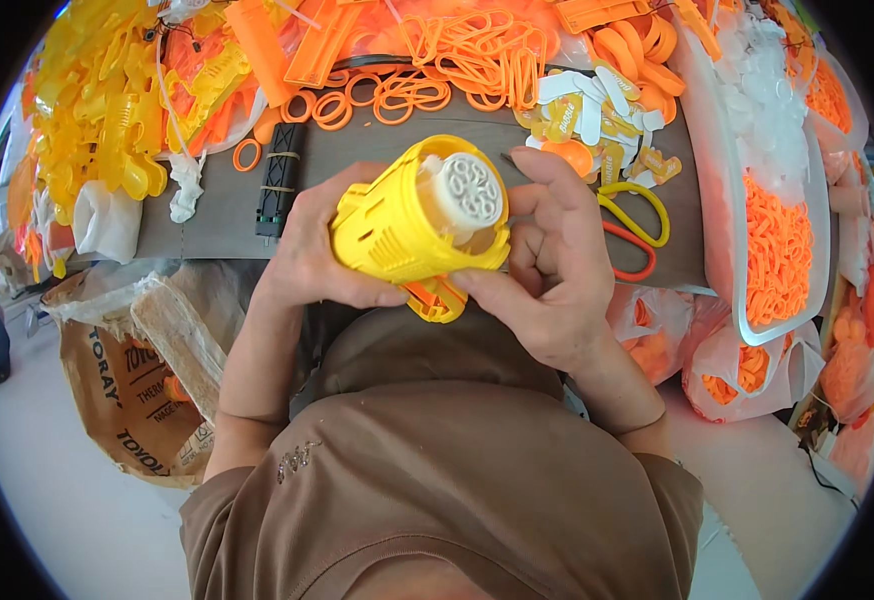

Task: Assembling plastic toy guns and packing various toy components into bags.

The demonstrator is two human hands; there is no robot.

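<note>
Over my lap, in front of the table edge, I hold a yellow plastic toy housing, tilted with its open end up and to the right. A white round nozzle with several ring-shaped holes sits inside that end. Below the housing, an orange part shows within a yellow loop. My left hand wraps round the closed left side, thumb underneath. At the open rim my right hand grips with its thumb low on the edge; its other fingers are bent beside the nozzle, their tips partly hidden.
On the grey table lie orange rings and loops, stickers, scissors with yellow and red handles and a black banded part. Yellow parts pile up left; a white tub stands right. A brown paper sack hangs lower left.
</note>
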